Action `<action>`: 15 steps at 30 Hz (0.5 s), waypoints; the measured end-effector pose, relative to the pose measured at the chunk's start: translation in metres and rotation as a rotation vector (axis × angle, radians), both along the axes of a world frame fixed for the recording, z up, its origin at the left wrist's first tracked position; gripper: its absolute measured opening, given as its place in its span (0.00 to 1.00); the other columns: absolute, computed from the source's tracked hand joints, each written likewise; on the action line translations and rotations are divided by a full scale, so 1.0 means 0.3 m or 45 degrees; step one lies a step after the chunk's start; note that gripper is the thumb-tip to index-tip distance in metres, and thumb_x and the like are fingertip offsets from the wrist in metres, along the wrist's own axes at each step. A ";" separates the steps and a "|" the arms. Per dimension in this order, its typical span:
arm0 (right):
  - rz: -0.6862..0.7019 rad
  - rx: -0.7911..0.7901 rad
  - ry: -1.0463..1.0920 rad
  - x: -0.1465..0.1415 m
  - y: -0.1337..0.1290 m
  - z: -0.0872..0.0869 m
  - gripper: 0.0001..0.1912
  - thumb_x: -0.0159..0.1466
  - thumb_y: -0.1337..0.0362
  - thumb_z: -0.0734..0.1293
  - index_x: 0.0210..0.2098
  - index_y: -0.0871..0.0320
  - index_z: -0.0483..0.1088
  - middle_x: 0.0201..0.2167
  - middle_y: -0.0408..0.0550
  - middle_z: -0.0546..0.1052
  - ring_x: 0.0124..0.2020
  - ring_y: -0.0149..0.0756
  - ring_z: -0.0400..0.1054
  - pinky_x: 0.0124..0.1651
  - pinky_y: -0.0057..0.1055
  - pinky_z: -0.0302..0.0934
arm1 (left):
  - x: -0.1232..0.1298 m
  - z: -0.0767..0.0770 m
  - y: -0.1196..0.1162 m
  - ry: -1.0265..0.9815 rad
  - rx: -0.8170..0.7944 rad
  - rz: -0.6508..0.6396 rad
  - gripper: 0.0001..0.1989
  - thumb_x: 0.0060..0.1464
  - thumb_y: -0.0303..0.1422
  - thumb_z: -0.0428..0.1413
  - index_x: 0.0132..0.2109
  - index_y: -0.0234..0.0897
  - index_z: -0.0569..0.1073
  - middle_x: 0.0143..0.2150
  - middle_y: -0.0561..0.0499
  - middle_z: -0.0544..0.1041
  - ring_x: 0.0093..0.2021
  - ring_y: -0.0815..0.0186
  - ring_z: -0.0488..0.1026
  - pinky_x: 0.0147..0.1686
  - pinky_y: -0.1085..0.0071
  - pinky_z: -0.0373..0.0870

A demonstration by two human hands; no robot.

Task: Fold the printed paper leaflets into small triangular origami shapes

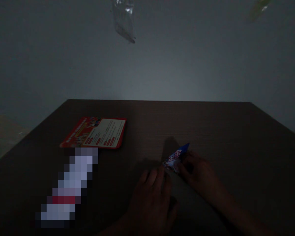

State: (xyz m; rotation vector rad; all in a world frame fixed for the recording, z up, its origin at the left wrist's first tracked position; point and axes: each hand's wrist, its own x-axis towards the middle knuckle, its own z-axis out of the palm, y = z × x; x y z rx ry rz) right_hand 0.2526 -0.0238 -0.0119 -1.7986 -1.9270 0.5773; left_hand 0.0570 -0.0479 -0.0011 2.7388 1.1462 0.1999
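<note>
Packet [176, 157], below centre, could tear if your right hand [203, 172], pinching it, pulls; whether your left hand [150, 196] grips is unclear.

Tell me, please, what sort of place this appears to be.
Probably a dimly lit indoor room: a dark wood-look table stands before a plain wall, and a red printed card lies on the table.

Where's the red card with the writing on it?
In the head view, the red card lies on the table's left side, beyond the pixelated strip.
</note>
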 end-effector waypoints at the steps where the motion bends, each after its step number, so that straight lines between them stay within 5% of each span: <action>1: 0.006 0.006 0.002 -0.001 -0.001 0.003 0.10 0.60 0.67 0.61 0.23 0.58 0.66 0.29 0.48 0.70 0.28 0.35 0.67 0.31 0.31 0.59 | 0.000 0.001 0.001 0.001 -0.003 -0.004 0.25 0.59 0.44 0.45 0.56 0.33 0.66 0.61 0.37 0.63 0.57 0.51 0.61 0.53 0.54 0.58; 15: -0.007 0.002 0.028 -0.001 0.003 0.006 0.11 0.60 0.66 0.60 0.24 0.59 0.69 0.30 0.49 0.72 0.28 0.35 0.68 0.32 0.31 0.60 | 0.001 0.017 0.011 -0.025 -0.070 0.007 0.24 0.57 0.44 0.47 0.55 0.33 0.67 0.60 0.38 0.63 0.54 0.51 0.63 0.52 0.53 0.59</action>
